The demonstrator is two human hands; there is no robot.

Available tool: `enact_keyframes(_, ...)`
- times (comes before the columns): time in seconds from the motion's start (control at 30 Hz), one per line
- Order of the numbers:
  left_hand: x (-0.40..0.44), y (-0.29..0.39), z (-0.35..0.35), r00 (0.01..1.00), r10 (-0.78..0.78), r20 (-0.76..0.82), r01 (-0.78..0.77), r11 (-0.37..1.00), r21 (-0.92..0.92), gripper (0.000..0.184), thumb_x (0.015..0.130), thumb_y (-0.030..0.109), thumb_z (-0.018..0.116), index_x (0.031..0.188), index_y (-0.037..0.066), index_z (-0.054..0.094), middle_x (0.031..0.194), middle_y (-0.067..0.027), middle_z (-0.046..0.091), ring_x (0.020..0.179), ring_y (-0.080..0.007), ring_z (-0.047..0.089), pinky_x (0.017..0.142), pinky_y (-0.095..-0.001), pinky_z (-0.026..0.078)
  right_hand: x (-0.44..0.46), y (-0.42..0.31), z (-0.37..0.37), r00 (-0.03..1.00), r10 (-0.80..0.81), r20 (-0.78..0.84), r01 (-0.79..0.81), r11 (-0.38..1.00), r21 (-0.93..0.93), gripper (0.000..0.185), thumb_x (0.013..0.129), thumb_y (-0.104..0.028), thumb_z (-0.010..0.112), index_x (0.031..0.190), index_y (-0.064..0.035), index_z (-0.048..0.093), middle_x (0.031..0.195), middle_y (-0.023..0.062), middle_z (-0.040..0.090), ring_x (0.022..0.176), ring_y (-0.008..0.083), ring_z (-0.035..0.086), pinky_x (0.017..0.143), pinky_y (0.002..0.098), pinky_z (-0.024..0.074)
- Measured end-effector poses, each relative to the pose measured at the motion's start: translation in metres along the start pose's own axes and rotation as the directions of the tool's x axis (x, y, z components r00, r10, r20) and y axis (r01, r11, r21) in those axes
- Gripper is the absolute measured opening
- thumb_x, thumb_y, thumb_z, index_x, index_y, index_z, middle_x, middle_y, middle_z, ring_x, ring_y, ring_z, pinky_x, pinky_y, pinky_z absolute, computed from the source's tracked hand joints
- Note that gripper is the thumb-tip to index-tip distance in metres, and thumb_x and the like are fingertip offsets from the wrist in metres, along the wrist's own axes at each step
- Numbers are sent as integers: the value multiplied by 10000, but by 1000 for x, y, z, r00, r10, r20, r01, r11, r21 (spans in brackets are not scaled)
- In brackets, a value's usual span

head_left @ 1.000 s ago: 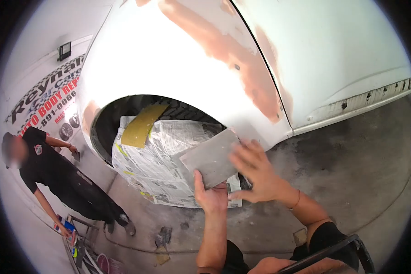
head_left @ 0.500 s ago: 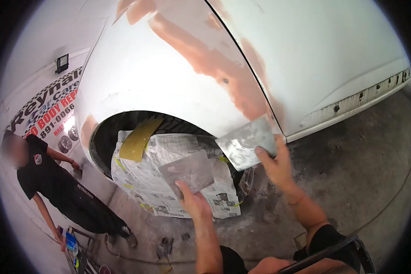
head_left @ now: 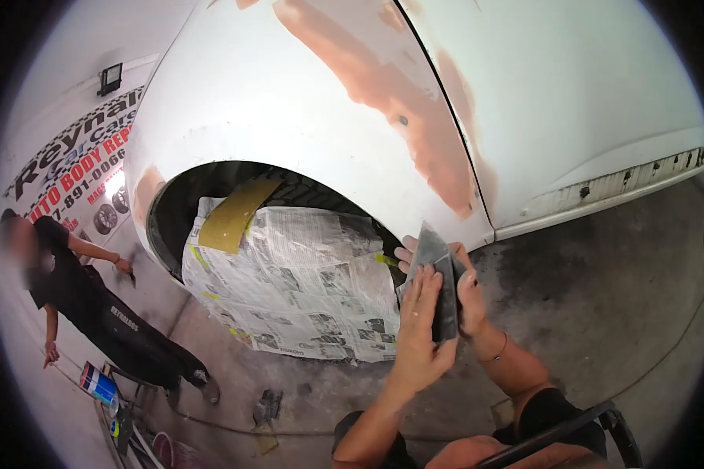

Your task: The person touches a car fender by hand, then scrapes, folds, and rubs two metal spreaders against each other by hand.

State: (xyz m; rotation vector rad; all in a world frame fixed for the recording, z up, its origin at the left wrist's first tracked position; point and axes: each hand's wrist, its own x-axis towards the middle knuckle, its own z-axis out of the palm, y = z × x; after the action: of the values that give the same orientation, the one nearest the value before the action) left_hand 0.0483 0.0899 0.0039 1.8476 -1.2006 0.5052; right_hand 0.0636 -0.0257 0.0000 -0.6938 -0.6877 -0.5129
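In front of the wheel arch, my left hand (head_left: 422,332) lies with its long fingers pressed along the near face of a thin grey rectangular sheet (head_left: 447,301). My right hand (head_left: 471,305) grips from the other side, its thumb at the right edge and some fingertips showing past the left edge. The sheets are now seen nearly edge-on and appear stacked together; how they overlap is partly hidden by my fingers. Just beyond them stands a white car fender (head_left: 289,117) with a long band of reddish filler (head_left: 368,82) beside the door gap.
Newspaper (head_left: 313,289) covers the wheel, with a yellow-brown strip (head_left: 238,219) at its top. A co-worker (head_left: 94,305) in black stands at left near a blue-labelled can (head_left: 99,383). A cable (head_left: 321,432) crosses the concrete floor (head_left: 571,313). The white door (head_left: 579,94) is at right.
My hands, apart before with one sheet in each, have come together, and the sheets have turned from face-on to nearly edge-on. The view has shifted slightly.
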Motion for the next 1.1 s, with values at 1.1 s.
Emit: enact_keyframes(1.1, -10, -11, -18, 772, -574, -274, 392, 768, -505, 392, 1001, 254, 454, 1227, -59, 517, 1020, -98, 589, 894, -136, 526, 790, -269, 426, -19, 34, 3, 958, 267, 100, -218, 913, -345, 998, 843, -741, 367, 1466, 17, 186, 1466, 173, 318, 1361, 258, 308, 1103, 370, 250)
